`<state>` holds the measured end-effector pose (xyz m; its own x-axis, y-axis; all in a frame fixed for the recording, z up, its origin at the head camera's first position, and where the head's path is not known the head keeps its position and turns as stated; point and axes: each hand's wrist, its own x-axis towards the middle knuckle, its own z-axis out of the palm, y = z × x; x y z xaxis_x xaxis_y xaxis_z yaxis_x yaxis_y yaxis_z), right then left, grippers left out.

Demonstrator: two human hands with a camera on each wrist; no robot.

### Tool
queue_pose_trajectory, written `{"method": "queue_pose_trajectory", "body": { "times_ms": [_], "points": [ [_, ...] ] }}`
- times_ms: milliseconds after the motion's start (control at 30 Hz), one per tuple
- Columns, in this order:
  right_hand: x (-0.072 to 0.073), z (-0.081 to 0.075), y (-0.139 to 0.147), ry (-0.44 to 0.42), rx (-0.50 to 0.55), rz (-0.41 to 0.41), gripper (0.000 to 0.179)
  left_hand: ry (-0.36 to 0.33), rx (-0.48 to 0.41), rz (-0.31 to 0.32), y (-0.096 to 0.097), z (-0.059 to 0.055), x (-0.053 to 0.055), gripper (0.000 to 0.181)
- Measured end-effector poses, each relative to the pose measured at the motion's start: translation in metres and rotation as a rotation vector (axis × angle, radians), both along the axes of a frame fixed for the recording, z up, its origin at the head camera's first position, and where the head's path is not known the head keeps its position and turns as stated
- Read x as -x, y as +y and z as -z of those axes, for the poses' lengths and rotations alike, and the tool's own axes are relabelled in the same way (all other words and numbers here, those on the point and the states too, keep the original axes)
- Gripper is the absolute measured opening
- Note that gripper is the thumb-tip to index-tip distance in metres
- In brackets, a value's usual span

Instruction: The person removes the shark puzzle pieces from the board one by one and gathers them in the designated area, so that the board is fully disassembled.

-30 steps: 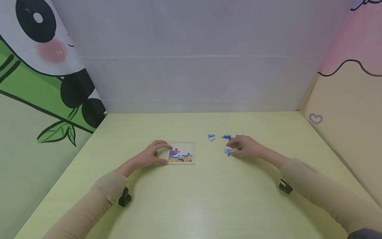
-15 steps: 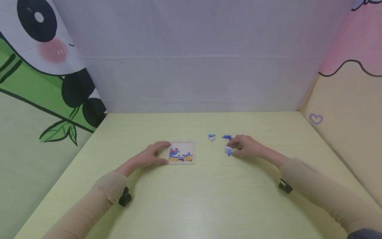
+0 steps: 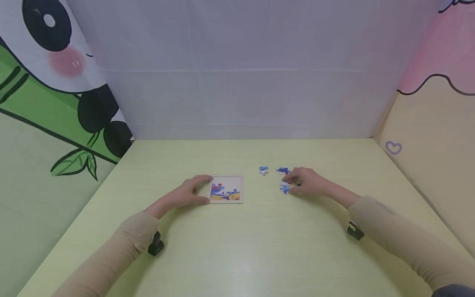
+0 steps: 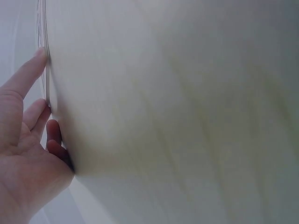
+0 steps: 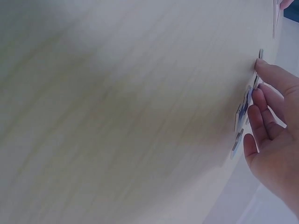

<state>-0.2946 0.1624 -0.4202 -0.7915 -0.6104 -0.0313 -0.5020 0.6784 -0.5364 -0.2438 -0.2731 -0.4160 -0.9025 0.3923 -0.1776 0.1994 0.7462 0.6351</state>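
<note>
A square puzzle tray (image 3: pixel 241 190) lies flat on the table, its lower part filled with fitted blue, red and yellow pieces; the upper part shows a bare white base. My left hand (image 3: pixel 184 193) holds the tray by its left side, thumb at the near corner and index finger at the far corner. To the right, my right hand (image 3: pixel 309 182) pinches a blue-and-white puzzle piece (image 3: pixel 284 188) between thumb and fingers, low at the tabletop. Seen edge-on in the right wrist view, further pieces (image 5: pixel 237 143) lie near the curled fingers.
Loose puzzle pieces lie behind the pinched one: a blue-and-white piece (image 3: pixel 264 170) and a dark blue piece (image 3: pixel 283 170). Another is mostly hidden behind the right hand. A pale cloth wall (image 3: pixel 237 103) bounds the table's back; printed panels flank both sides.
My left index finger has drawn back slightly from over the tray to its far left corner. The right hand and the pieces look unmoved.
</note>
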Motion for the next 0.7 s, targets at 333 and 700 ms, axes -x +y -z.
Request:
{"method": "queue_pose_trajectory", "body": {
  "times_ms": [333,700],
  "points": [
    [0.002,0.001,0.002,0.001,-0.011,-0.009,0.043,0.009,-0.003,0.010,0.000,0.000,0.001,0.079],
    [0.004,-0.007,-0.018,0.084,0.020,-0.027,0.051,0.006,-0.002,0.011,0.001,0.001,0.001,0.080]
  ]
}}
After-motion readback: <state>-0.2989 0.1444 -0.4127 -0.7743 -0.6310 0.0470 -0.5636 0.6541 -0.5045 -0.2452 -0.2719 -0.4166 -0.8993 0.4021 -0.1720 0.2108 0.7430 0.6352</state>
